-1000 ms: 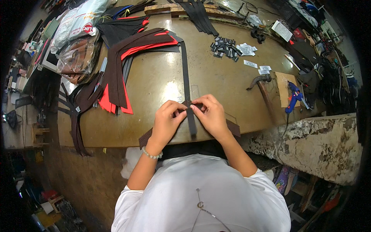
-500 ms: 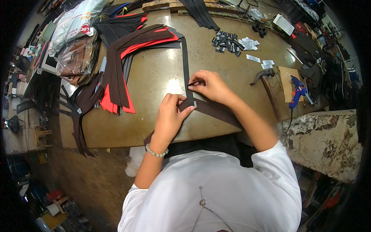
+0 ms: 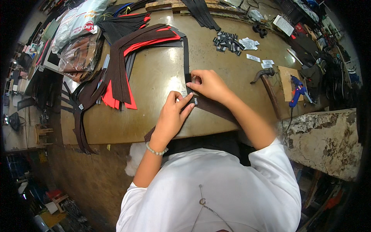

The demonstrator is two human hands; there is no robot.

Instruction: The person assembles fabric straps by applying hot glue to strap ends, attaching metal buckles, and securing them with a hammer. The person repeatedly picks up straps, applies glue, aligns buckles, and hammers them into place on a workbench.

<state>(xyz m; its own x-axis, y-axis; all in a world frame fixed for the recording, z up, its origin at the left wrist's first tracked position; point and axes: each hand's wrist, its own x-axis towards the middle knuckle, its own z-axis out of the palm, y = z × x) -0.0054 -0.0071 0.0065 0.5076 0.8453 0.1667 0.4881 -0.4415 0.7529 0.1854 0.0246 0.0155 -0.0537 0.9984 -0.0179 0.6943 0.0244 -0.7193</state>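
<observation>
A narrow black strap runs down the table toward me and meets a wide, ribbed dark brown strip at an angle. Thumb and forefinger of my left hand are closed at the black strap's lower end, where it meets the brown strip. A small pale label shows beside the left fingertips. My right hand pinches the black strap just above that spot, its fingers curled. The brown strip passes under my hands and its other end comes out by my left wrist. The exact fold between the fingers is hidden.
Stacked brown and red strips lie to the left, near plastic-wrapped goods. Small black pieces and white labels lie at the back. A hammer and a blue glue gun are on the right.
My right fingers held a small dark end raised off the strap; now they rest lower against the strap. My left fingertips have shifted slightly up and in toward the right hand.
</observation>
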